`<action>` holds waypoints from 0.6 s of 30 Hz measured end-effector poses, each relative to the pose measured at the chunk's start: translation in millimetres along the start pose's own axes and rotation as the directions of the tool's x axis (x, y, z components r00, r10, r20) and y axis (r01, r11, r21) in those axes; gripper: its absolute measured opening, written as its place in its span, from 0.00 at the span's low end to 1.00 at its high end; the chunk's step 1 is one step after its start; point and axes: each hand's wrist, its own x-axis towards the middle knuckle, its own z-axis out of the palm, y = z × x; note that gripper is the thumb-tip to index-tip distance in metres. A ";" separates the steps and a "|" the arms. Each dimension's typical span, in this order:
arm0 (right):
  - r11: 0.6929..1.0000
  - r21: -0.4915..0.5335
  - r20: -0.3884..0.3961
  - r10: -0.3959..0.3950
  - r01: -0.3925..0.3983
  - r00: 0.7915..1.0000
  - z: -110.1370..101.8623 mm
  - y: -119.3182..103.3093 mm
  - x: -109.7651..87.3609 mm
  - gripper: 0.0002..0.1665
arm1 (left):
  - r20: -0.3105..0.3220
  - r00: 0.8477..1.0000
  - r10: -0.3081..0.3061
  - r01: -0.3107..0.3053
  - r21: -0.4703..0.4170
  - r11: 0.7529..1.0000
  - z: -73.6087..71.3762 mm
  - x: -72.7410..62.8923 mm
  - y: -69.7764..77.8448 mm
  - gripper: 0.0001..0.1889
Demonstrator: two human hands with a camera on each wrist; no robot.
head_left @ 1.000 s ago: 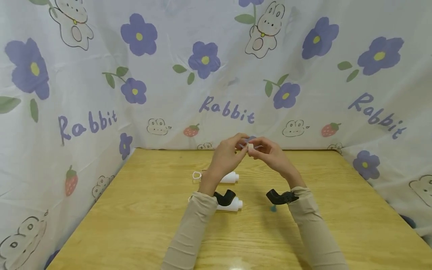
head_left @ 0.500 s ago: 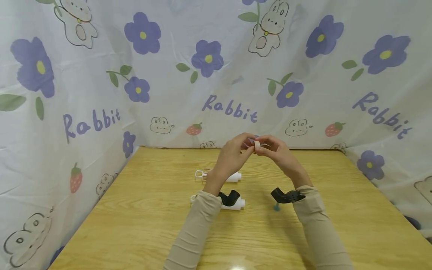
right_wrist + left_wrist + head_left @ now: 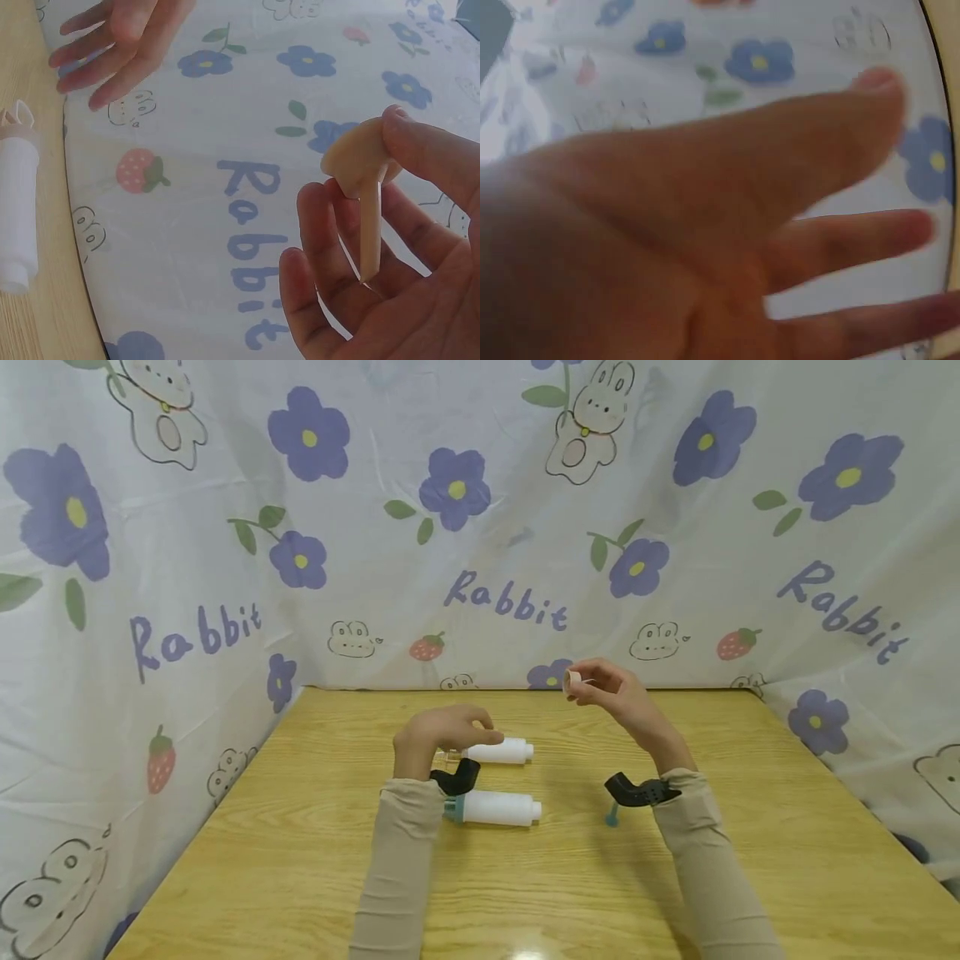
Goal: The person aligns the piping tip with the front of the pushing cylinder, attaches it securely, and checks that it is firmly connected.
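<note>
While the right hand (image 3: 427, 251) holds it up: cream ring with a thin stem (image 3: 360, 157), off the table (image 3: 322, 860), joined to nothing I can see.
Right grip: clamped on the ring; thumb and fingertips pinch it, stem pointing back toward the palm.
Left hand (image 3: 444, 729): fingers apart, nothing held. Overlaps the far bottle (image 3: 510, 751) in the head view; the right wrist view shows a gap between them.
Far bottle: white, on its side; pale looped end piece (image 3: 18, 124) fitted.
Near bottle (image 3: 498, 808): white, on its side; teal end piece (image 3: 454, 807) fitted, partly hidden by the left wrist's black mount (image 3: 459, 777).
Teal peg (image 3: 612, 817): right of the near bottle, apart from it; standing or lying, cannot tell.
Done, my reading: both bottles carry end pieces; the ring is picked up.
Left, my reading: ring and peg look unattached, so the work seems unfinished; where they belong is unclear.
</note>
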 end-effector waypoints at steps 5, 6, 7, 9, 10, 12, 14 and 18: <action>1.000 -0.006 0.016 0.006 -0.006 1.000 0.2 -0.7 -1.5 0.20 | -0.078 0.994 -0.076 0.071 -0.066 0.995 0.2 14.0 -54.3 0.26; 1.000 -0.004 0.021 0.007 -0.007 1.000 0.6 -0.7 -1.7 0.20 | -0.096 0.991 -0.090 0.080 -0.099 0.992 1.5 16.9 -65.7 0.26; 1.000 -0.004 0.026 0.009 -0.009 1.000 1.0 -0.7 -2.0 0.20 | -0.117 0.988 -0.102 0.087 -0.129 0.988 2.8 19.5 -76.5 0.25; 1.000 -0.005 0.028 0.016 -0.016 0.999 1.3 -0.3 -2.2 0.20 | -0.166 0.978 -0.125 0.089 -0.211 0.973 5.0 23.2 -95.1 0.24; 1.000 -0.010 0.027 0.018 -0.017 0.999 1.3 -0.2 -2.0 0.20 | -0.196 0.971 -0.136 0.081 -0.263 0.961 6.6 25.7 -102.9 0.23; 1.000 -0.016 0.021 0.021 -0.020 1.000 1.4 -0.3 -1.4 0.20 | -0.263 0.953 -0.148 0.046 -0.359 0.932 10.4 30.4 -116.0 0.22; 0.999 -0.024 0.016 0.022 -0.022 1.000 1.5 -0.5 -0.7 0.21 | -0.299 0.941 -0.160 0.001 -0.471 0.882 16.6 36.7 -127.5 0.23; 0.999 -0.037 0.018 0.031 -0.030 0.999 2.3 0.3 -0.1 0.21 | -0.226 0.963 -0.149 -0.016 -0.597 0.802 34.6 50.1 -146.6 0.28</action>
